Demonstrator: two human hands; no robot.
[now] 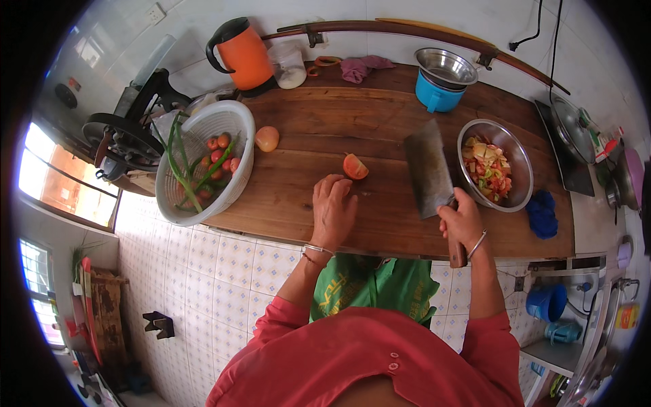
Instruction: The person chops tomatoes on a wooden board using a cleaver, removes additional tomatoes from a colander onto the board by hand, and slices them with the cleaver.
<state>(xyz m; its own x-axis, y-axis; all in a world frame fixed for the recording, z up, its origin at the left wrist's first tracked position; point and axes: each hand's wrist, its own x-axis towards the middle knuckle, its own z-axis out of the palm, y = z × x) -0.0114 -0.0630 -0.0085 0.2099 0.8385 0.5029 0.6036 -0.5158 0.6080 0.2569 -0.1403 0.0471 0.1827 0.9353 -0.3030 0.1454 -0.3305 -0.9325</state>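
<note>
My right hand (462, 217) is closed around the wooden handle of a broad cleaver (428, 170), its blade tilted above the wooden tabletop (315, 127). On the wood, just beyond the fingertips of my left hand (333, 206), lies a cut piece of tomato (355, 167). That hand holds nothing; its fingers are slightly bent and hang near the piece. Right of the cleaver stands a steel bowl (524, 175) of chopped tomato and other cut vegetables (488, 165). One whole tomato (267, 139) rests at the left, beside a white plastic colander (244, 157).
Small tomatoes (216, 155) and green onions (178, 168) fill the colander. Behind stand an orange kettle (244, 56), a clear jar (288, 66), a pink cloth (363, 67) and a blue pot (440, 94) topped by a steel basin. A blue cloth (542, 214) lies at the right edge.
</note>
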